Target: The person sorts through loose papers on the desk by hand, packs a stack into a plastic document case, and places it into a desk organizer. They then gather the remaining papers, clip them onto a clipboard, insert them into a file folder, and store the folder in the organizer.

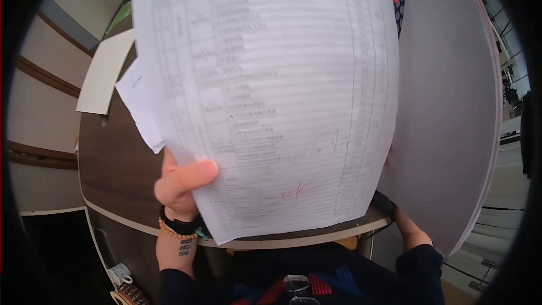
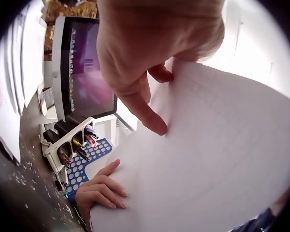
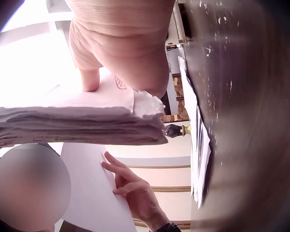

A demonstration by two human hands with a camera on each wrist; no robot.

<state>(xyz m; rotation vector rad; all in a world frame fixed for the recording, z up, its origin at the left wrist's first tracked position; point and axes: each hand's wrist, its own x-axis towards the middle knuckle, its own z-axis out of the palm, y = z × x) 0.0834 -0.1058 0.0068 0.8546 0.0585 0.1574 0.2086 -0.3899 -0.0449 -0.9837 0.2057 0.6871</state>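
Observation:
A printed sheet (image 1: pixel 282 107) with table lines and a red handwritten mark is held up before the head camera, hiding most of my right hand there. My left hand (image 1: pixel 183 183) pinches its lower left edge, thumb on the front. In the left wrist view, my right hand (image 2: pixel 104 191) lays its fingers on the white paper's back. The right wrist view shows a thick stack of papers (image 3: pixel 77 125) with worn edges and a red stamp. My right hand (image 3: pixel 121 48) grips this stack; its thumb is hidden.
Loose papers (image 1: pixel 141 104) and a pale board (image 1: pixel 107 70) lie on the dark desk (image 1: pixel 107 158). A tall pale panel (image 1: pixel 446 107) stands at the right. Beyond are a monitor (image 2: pixel 92 72) and a pen holder (image 2: pixel 67 137). A mug (image 1: pixel 119 274) sits lower left.

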